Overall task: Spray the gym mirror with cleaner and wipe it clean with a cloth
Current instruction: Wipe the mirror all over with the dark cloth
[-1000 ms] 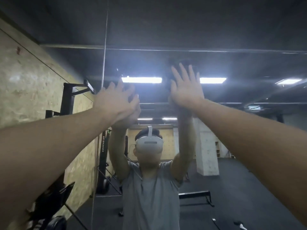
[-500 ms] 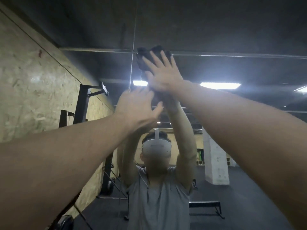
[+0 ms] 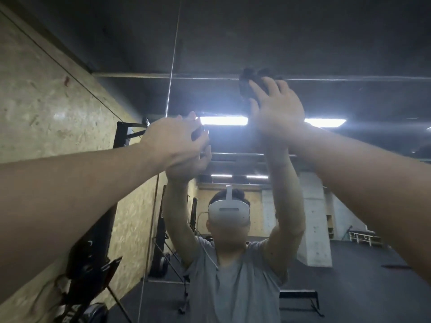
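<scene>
Since half a second earlier the right hand [image 3: 278, 108] had swept the dark cloth [image 3: 250, 86] rightward along the mirror [image 3: 326, 43], away from the vertical seam [image 3: 173, 54] between panes and toward the mirror's right side. It stayed high, just under the horizontal line [image 3: 140, 75] where the glass met the ceiling reflection. The left hand [image 3: 177, 138] had held its level, lower and to the left, so the two hands stood farther apart than before.

Room for moving was generous to the right, where the glass ran on to the frame's edge, and downward over the reflected person [image 3: 229, 264]. Upward there was little left before the mirror's top edge. To the left the pane ended at the seam, and beyond it came the chipboard wall [image 3: 46, 101] and a black rack [image 3: 121, 136].

The right hand lay flat with fingers spread and straight, pressing the cloth against the glass; the cloth showed above and left of its fingertips. The left hand's fingers were extended toward the mirror, meeting their own reflection. Something small and dark sat by those fingers, but blur hid whether it was held, so I could not tell that hand's grip.

The cloth was thus under the right hand, up and to the right of the left hand, near the mirror's top edge.
</scene>
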A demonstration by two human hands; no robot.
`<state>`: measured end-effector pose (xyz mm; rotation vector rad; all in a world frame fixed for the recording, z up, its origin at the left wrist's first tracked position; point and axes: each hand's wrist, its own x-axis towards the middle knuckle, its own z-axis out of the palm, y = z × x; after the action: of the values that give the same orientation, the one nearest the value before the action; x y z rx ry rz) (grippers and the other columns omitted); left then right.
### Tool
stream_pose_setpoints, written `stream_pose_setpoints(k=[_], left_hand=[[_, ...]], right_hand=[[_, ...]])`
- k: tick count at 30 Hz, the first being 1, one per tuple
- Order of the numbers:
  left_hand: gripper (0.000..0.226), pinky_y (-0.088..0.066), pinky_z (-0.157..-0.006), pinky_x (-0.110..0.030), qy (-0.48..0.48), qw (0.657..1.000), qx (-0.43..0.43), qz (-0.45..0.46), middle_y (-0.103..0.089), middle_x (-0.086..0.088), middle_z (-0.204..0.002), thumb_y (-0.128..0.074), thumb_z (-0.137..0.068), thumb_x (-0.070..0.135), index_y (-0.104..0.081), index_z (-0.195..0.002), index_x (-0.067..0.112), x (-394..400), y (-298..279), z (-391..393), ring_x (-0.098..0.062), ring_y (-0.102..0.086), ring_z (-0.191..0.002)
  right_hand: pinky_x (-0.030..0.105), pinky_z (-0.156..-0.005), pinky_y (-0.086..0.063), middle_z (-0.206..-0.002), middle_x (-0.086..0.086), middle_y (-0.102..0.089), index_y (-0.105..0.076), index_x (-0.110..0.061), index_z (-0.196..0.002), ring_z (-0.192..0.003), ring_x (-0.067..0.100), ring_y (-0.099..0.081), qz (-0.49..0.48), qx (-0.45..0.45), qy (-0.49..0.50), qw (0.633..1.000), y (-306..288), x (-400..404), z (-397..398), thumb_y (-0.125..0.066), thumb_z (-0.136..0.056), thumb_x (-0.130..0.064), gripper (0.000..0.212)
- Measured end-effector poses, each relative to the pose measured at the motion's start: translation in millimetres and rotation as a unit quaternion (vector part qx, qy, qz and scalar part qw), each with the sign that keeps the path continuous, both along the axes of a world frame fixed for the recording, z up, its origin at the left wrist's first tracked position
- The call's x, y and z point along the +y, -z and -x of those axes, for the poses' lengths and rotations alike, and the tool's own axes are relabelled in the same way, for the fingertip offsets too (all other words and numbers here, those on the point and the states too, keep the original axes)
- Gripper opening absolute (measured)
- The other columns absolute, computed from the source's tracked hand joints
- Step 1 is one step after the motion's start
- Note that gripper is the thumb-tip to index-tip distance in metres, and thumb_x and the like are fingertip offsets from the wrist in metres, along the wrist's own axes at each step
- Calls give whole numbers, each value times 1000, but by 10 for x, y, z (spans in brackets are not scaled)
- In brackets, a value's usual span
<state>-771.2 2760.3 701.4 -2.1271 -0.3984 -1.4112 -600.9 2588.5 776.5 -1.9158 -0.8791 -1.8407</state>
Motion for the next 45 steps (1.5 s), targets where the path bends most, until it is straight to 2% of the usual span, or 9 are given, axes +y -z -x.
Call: stream_pose_setpoints(k=[4, 6, 8, 19, 24, 29, 33, 40, 45], left_hand=[[30, -51, -76, -39, 106, 993, -55, 21, -64, 3, -101, -36, -98, 47, -56, -105, 26, 225, -127, 111, -25, -60, -95], [42, -46, -102, -47, 105, 990, -89, 28, -56, -6, -136, -38, -100, 43, -53, -131, 19, 463, -149, 127, -29, -50, -128], [54, -36, -115, -47, 103, 987, -105, 67, -40, -10, -155, -36, -102, 45, -41, -147, 14, 724, -123, 172, -28, -40, -141], [56, -40, -95, -43, 100, 988, -102, -56, -60, 0, -128, -19, -97, 48, -59, -126, 22, 1185, -211, 287, -22, -54, -111], [47, -37, -80, -39, 103, 987, -96, -76, -58, 0, -111, -22, -91, 46, -57, -108, 21, 1216, -262, 321, -20, -40, -88], [41, -31, -74, -35, 91, 986, -104, -89, -57, 1, -111, -32, -96, 46, -60, -112, 21, 1217, -287, 317, -16, -31, -87], [43, -31, -73, -33, 107, 986, -106, -72, -58, 1, -107, -24, -96, 43, -59, -107, 21, 1204, -277, 332, -16, -36, -86], [43, -36, -80, -35, 134, 987, -65, -55, -56, -2, -122, -31, -97, 40, -55, -125, 18, 1220, -270, 316, -19, -41, -93], [40, -44, -86, -39, 123, 991, -47, -35, -54, -1, -125, -33, -96, 43, -54, -122, 21, 1154, -272, 339, -20, -45, -99]], right_hand=[[43, -126, -11, -168, 6, -20, -20, -24, -162, -153, 30, -16, -31, 41, -15, 999, -67, 56, 43, -25, -106, -35, 58], [48, -126, -5, -170, 6, -15, -17, -22, -163, -155, 33, -10, -68, 69, -18, 995, -112, 227, 119, -22, -107, -35, 58], [50, -127, 0, -171, 3, -9, -13, -23, -164, -157, 35, -3, -92, 93, -22, 991, -188, 479, 270, -20, -107, -37, 59], [47, -127, 6, -172, -3, -5, -14, -37, -163, -158, 26, 2, 82, 14, -31, 996, -548, 1910, 1161, -22, -108, -43, 56], [45, -127, -1, -172, -3, -7, -15, -32, -163, -158, 27, -5, -36, 48, -12, 998, -582, 1362, 791, -23, -108, -36, 56], [46, -127, 1, -173, 0, -5, -14, -30, -164, -158, 28, -1, -185, 171, -26, 967, -543, 596, 318, -21, -107, -41, 59], [49, -127, 5, -173, 1, -1, -10, -31, -164, -158, 32, 3, -219, 205, -24, 954, -576, 683, 397, -20, -107, -42, 60], [49, -126, 8, -172, -1, 3, -8, -36, -164, -158, 31, 6, -8, 66, -15, 998, -460, 1828, 1100, -21, -107, -43, 58], [46, -127, 5, -172, -5, -1, -10, -38, -163, -159, 25, 4, 67, 36, -22, 997, -235, 1549, 968, -21, -107, -41, 57]])
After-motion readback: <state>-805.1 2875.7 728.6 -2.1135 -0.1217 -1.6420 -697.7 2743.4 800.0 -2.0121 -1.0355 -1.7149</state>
